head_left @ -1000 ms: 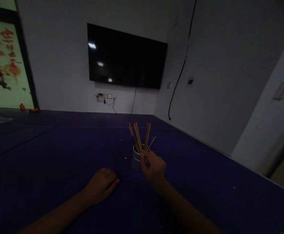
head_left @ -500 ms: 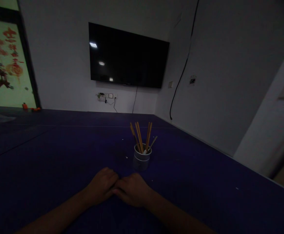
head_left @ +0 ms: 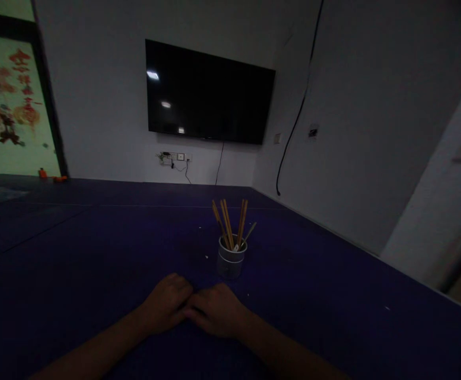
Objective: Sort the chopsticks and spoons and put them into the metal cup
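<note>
Right grip [head_left: 214, 309] has quit the cup [head_left: 230, 265], touching left grip [head_left: 169, 300]; fingertips hidden, closure unclear.

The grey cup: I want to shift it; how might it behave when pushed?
The cup is probably stiff, its round shape looking even. Pushed high, it might tip, since the sticks stand well above it.

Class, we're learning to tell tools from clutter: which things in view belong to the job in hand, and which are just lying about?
Likely in the job:
- left hand and right hand, resting together
- grey cup beyond them
- wooden sticks standing in it

Lying about:
- orange objects, far left
- clear plastic, far left
- white scraps
</note>
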A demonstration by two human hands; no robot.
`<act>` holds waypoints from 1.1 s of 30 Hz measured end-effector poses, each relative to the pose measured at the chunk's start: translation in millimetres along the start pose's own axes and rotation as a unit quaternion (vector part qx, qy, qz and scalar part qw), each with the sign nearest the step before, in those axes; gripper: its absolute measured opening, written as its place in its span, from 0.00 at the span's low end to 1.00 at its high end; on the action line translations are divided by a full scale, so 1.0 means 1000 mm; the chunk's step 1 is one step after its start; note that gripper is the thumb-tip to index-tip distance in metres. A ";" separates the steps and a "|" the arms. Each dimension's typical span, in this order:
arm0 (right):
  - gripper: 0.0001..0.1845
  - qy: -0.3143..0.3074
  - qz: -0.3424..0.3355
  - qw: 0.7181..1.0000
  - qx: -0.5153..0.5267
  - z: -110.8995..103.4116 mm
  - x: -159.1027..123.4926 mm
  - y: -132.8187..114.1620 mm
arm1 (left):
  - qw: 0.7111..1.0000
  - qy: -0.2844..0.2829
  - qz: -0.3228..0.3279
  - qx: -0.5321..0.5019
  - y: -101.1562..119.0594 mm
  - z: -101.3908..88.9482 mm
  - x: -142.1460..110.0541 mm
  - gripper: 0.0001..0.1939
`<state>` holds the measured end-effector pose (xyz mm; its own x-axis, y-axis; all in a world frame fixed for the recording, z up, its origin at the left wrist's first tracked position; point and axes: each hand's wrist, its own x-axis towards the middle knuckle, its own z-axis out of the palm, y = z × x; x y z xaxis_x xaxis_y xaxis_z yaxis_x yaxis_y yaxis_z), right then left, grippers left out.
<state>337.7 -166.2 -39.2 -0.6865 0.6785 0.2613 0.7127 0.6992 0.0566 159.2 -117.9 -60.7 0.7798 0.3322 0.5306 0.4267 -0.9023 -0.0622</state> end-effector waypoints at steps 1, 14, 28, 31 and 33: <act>0.16 0.013 -0.001 1.000 -0.003 0.002 0.000 0.001 | 1.000 0.003 0.001 0.000 0.000 0.000 0.000 0.30; 0.29 0.573 0.271 0.774 -0.020 -0.018 -0.006 0.028 | 0.999 0.012 -0.017 0.025 0.003 -0.004 0.005 0.17; 0.54 0.461 0.407 0.746 0.255 0.022 -0.002 0.065 | 0.999 0.010 -0.016 0.029 0.003 -0.002 0.003 0.17; 0.49 0.468 0.405 0.742 0.256 0.018 -0.003 0.068 | 0.999 0.012 -0.014 0.031 0.001 -0.001 0.003 0.17; 0.49 0.487 0.415 0.730 0.240 0.014 -0.004 0.072 | 0.999 0.011 -0.016 0.030 0.001 -0.001 0.003 0.17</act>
<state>390.2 -115.5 -50.0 0.5476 0.5942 0.5891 0.5324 0.2957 -0.7932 161.6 -118.1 -58.3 0.7553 0.3529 0.5522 0.4774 -0.8736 -0.0948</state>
